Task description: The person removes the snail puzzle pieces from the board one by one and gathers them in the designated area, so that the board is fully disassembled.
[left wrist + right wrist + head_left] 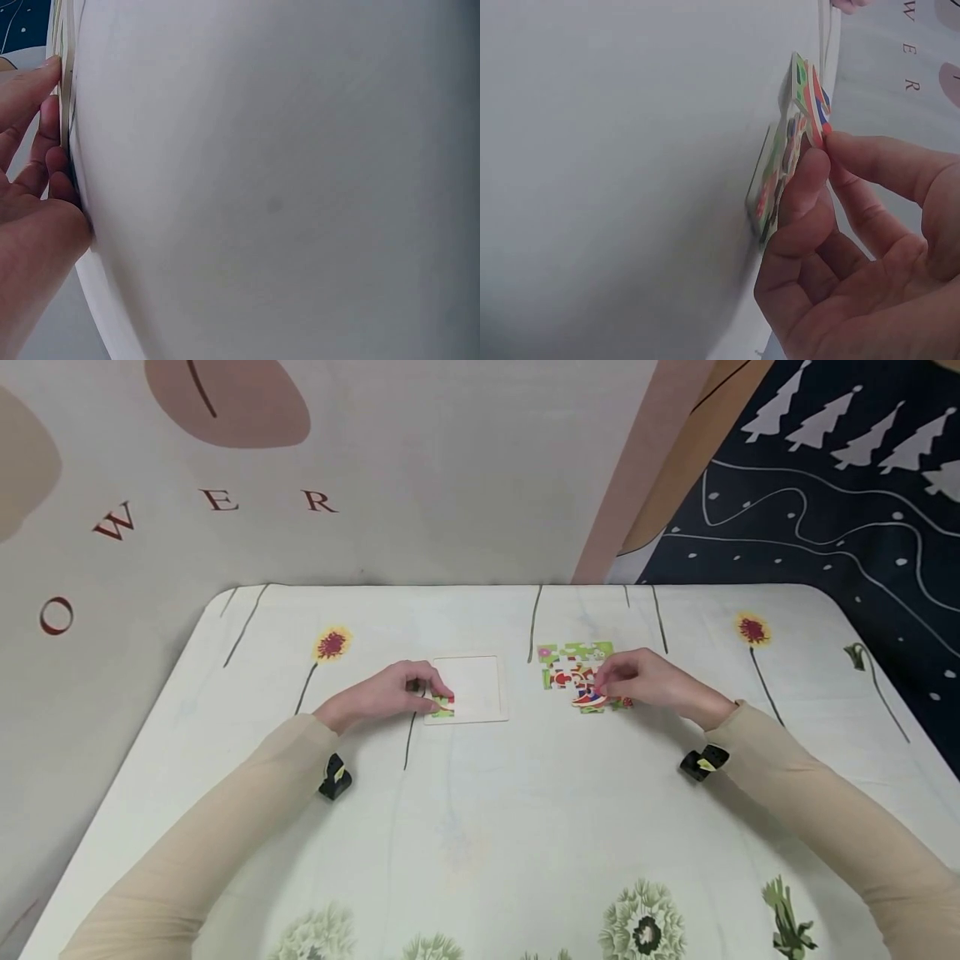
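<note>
In the head view, my left hand is at the left side of a pale rectangular puzzle tray. Its thumb and forefinger are at a green and red puzzle piece in the tray's lower left corner. In the left wrist view, the left fingertips meet the tray's edge-on surface. My right hand pinches a red, white and blue puzzle piece between thumb and forefinger, tilted above the other pieces. Beneath it lies a group of colourful puzzle pieces, partly hidden by the right hand.
A white cloth with printed flowers covers the table. Its far edge meets a pale printed backdrop, with a dark tree-patterned cloth at the right. Black wrist cameras hang below both forearms.
</note>
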A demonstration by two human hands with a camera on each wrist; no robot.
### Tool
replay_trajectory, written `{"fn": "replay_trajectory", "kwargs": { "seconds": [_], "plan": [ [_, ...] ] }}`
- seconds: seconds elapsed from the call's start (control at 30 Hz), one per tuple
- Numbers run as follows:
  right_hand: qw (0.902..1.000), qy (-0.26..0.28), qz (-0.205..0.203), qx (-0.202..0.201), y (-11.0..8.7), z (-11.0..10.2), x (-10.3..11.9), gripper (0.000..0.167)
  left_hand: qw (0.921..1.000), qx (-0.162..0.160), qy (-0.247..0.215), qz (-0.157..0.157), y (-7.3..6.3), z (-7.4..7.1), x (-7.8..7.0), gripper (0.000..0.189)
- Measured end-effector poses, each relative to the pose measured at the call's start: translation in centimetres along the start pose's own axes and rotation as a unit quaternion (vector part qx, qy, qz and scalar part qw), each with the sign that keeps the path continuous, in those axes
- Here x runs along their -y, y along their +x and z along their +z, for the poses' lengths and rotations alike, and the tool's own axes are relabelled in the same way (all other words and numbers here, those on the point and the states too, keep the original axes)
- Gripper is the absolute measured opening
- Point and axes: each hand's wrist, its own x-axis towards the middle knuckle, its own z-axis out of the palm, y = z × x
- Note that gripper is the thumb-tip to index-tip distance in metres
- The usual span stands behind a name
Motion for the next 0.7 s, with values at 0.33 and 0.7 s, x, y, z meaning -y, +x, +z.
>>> {"fn": "replay_trajectory", "kwargs": {
  "seconds": [0.33, 0.7],
  "plan": [
    [0.9999, 0.003, -0.009, -0.005, -0.11, 0.18, -0.29, 0.010, 1.0000, 0.001, -0.005, 0.000, -0.05, 0.02, 0.06, 0.017],
    [0.9999, -0.009, -0.007, -0.009, 0.04, 0.47, -0.38, 0.011, 0.9999, 0.001, -0.005, 0.013, 0.04, -0.04, 0.41, 0.017]
  ]
}}
